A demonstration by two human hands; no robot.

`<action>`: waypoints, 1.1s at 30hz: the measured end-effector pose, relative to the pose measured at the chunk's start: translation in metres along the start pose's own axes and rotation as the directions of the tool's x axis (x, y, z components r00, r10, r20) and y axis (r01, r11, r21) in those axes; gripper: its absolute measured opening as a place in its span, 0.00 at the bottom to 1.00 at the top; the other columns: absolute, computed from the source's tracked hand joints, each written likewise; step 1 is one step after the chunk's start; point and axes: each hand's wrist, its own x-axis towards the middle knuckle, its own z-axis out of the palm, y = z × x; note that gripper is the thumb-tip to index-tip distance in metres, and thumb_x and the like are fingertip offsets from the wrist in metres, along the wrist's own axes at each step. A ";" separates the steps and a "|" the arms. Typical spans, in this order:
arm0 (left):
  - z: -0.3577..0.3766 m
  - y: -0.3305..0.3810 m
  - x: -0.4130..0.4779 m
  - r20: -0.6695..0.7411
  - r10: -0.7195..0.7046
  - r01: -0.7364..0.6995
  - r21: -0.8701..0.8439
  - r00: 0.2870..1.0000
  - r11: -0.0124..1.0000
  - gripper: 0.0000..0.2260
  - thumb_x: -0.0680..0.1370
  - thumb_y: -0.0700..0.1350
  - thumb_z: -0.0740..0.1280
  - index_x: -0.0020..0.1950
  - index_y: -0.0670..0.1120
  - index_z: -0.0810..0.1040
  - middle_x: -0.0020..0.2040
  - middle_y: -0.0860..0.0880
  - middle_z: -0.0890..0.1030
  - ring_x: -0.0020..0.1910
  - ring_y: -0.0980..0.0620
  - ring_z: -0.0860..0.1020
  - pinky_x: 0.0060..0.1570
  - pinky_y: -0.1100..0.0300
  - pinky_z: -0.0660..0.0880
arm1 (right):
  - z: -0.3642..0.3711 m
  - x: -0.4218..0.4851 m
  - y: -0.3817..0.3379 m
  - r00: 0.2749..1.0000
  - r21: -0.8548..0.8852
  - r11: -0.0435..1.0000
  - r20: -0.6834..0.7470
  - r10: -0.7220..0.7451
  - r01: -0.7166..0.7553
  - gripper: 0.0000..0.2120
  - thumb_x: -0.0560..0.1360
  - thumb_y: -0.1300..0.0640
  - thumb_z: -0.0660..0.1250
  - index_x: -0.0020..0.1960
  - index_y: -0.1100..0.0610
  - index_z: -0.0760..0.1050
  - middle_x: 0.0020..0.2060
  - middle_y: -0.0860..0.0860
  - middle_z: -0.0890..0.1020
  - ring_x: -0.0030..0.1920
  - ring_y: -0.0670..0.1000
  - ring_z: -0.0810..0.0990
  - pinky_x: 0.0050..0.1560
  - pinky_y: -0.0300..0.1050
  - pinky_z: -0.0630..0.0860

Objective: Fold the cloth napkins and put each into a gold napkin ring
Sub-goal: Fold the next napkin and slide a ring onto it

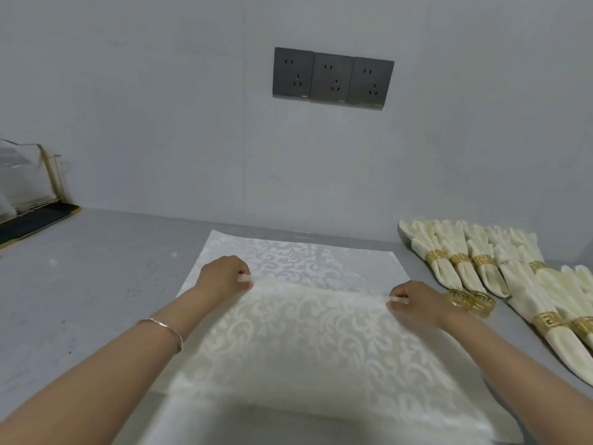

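the napkin (308, 332) lies on the desk (96, 284), its raised fold running left-right; left hand (224, 276) and right hand (414, 303) pinch each end, far edge straight ahead.

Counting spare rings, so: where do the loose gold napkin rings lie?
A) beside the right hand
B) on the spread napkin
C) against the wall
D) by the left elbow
A: two empty gold rings lie on the table just past the right hand, which pinches the napkin.
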 end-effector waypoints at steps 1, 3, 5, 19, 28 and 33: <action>0.004 0.001 0.005 -0.022 -0.010 0.010 0.010 1.000 1.000 0.05 0.76 0.49 0.67 0.49 0.50 0.80 0.51 0.56 0.76 0.51 0.53 0.75 0.40 0.62 0.67 | 0.003 0.005 0.000 1.000 -0.019 1.000 -0.018 0.012 -0.012 0.09 0.76 0.52 0.64 0.38 0.50 0.76 0.38 0.44 0.79 0.43 0.49 0.78 0.47 0.46 0.74; 0.010 0.003 0.011 -0.058 -0.043 0.044 0.012 0.997 0.999 0.02 0.76 0.46 0.66 0.43 0.51 0.77 0.47 0.56 0.76 0.48 0.53 0.75 0.37 0.62 0.66 | 0.008 0.012 0.002 0.998 -0.033 0.999 -0.054 0.035 -0.037 0.04 0.76 0.51 0.64 0.43 0.48 0.75 0.43 0.43 0.77 0.48 0.48 0.77 0.46 0.44 0.73; 0.015 0.003 0.015 -0.077 -0.063 0.064 0.006 0.995 0.998 0.03 0.75 0.45 0.66 0.41 0.50 0.75 0.46 0.55 0.77 0.47 0.52 0.76 0.40 0.61 0.67 | 0.011 0.018 0.004 0.995 -0.027 0.998 -0.076 0.059 -0.061 0.06 0.77 0.51 0.64 0.50 0.51 0.77 0.46 0.43 0.76 0.51 0.48 0.76 0.44 0.41 0.69; 0.030 0.019 0.006 -0.120 -0.044 0.071 0.226 0.992 0.972 0.24 0.79 0.47 0.62 0.74 0.50 0.61 0.75 0.49 0.62 0.75 0.47 0.57 0.73 0.50 0.49 | 0.036 0.006 -0.012 0.905 0.012 0.996 -0.417 0.082 -0.085 0.14 0.73 0.53 0.70 0.56 0.57 0.76 0.55 0.53 0.78 0.56 0.57 0.76 0.58 0.49 0.66; 0.054 0.091 -0.104 0.226 0.020 -0.041 0.088 0.974 0.995 0.24 0.84 0.53 0.44 0.79 0.50 0.45 0.79 0.52 0.46 0.78 0.47 0.43 0.75 0.46 0.40 | 0.073 -0.067 -0.122 0.983 0.234 0.970 -0.183 -0.021 0.064 0.21 0.83 0.53 0.52 0.75 0.55 0.61 0.75 0.50 0.60 0.75 0.48 0.56 0.74 0.42 0.49; 0.066 0.098 -0.126 0.192 -0.051 0.028 0.122 0.980 0.992 0.24 0.84 0.51 0.40 0.78 0.48 0.38 0.78 0.51 0.38 0.77 0.47 0.37 0.74 0.44 0.37 | 0.100 -0.077 -0.152 0.992 0.136 0.989 -0.119 -0.043 0.059 0.22 0.83 0.56 0.46 0.77 0.54 0.55 0.77 0.50 0.54 0.77 0.48 0.49 0.75 0.45 0.44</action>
